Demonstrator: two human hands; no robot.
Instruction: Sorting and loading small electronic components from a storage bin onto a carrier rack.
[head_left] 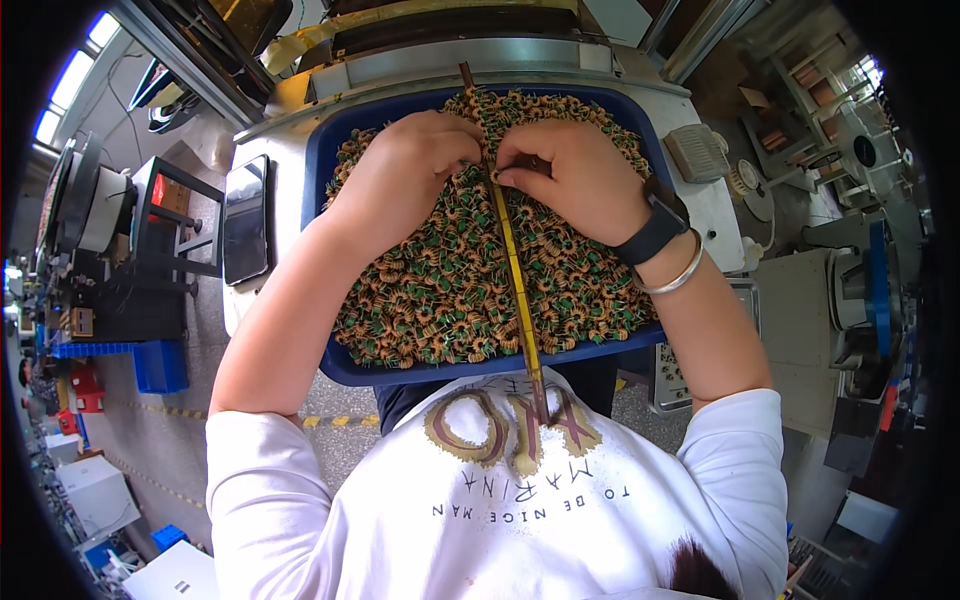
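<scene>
A deep blue tray point(430, 376) in front of me is heaped with small ring-shaped wire-wound coils point(430, 290), copper-coloured with green parts. A long narrow yellow strip with dark edges point(516, 275) lies lengthwise over the heap, from the far rim to my shirt. Left of the strip, my left hand point(415, 155) is closed above the coils, its fingertips curled together. My right hand point(580, 175) pinches with thumb and forefinger right beside the strip. Whatever sits in either set of fingertips is too small and hidden to make out.
The tray rests on a white bench point(290, 200), with a black phone point(247, 220) to its left. Beyond the tray runs a metal machine rail point(440, 70). A pale boxy device point(697, 153) stands at the right, above a metal tray point(668, 378) of parts.
</scene>
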